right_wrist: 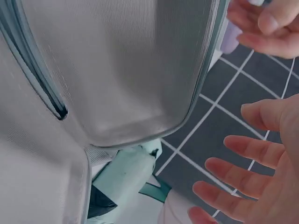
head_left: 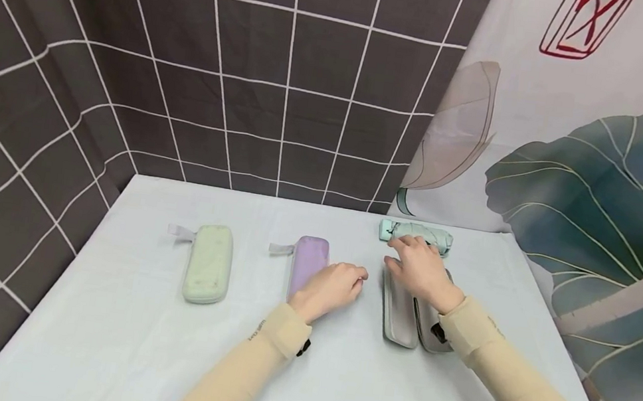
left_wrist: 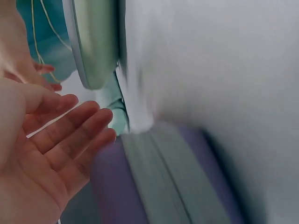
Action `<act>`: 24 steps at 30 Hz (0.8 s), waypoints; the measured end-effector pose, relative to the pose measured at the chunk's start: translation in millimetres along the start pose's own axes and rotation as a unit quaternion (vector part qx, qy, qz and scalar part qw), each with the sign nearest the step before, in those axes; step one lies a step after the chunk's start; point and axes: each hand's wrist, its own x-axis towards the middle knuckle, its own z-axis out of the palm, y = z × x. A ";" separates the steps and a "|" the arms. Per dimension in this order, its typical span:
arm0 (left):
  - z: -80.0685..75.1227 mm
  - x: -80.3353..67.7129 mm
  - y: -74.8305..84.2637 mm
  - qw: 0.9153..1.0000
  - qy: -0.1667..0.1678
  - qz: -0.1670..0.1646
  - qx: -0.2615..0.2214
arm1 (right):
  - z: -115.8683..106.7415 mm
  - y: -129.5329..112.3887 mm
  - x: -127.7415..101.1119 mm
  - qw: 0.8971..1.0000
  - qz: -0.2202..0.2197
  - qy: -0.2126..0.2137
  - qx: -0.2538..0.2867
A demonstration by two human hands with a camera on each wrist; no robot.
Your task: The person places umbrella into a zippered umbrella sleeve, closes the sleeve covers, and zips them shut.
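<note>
A zippered case (head_left: 400, 317) lies unzipped and spread wide on the right of the table, its grey lining (right_wrist: 117, 70) facing up. Over its far end hovers my right hand (head_left: 424, 270), fingers spread and holding nothing. My left hand (head_left: 332, 285) is between that case and a closed purple case (head_left: 309, 259), partly covering the purple one. Its fingers are loosely bent with nothing in them, as the left wrist view shows the bare palm. Beyond the spread case lies a folded mint-green umbrella (head_left: 443, 241), partly behind my right fingers.
A closed light green case (head_left: 209, 264) with a grey wrist strap (head_left: 181, 232) lies on the left of the white table (head_left: 118, 336). Dark gridded cloth (head_left: 251, 38) hangs behind, and a leaf-patterned cloth (head_left: 601, 181) hangs at the right.
</note>
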 end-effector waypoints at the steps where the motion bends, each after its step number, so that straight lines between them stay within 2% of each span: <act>1: 1.3 0.7 1.7 1.000 0.000 -0.002 0.002 | 0.1 2.0 1.6 1.000 0.004 -0.001 0.006; 7: 9.8 5.0 11.5 1.000 -0.003 -0.008 0.000 | 3.6 12.6 10.5 1.000 0.019 -0.012 0.022; 14: 17.4 10.2 22.5 1.000 0.016 -0.015 0.000 | 10.4 27.6 19.6 0.998 0.038 -0.026 0.035; 18: 21.7 13.1 26.6 0.999 0.025 -0.039 -0.011 | 14.6 36.2 25.1 0.997 0.050 -0.035 0.037; 24: 28.8 15.7 33.7 0.994 0.054 -0.092 -0.026 | 19.3 49.7 33.7 0.996 0.073 -0.042 0.039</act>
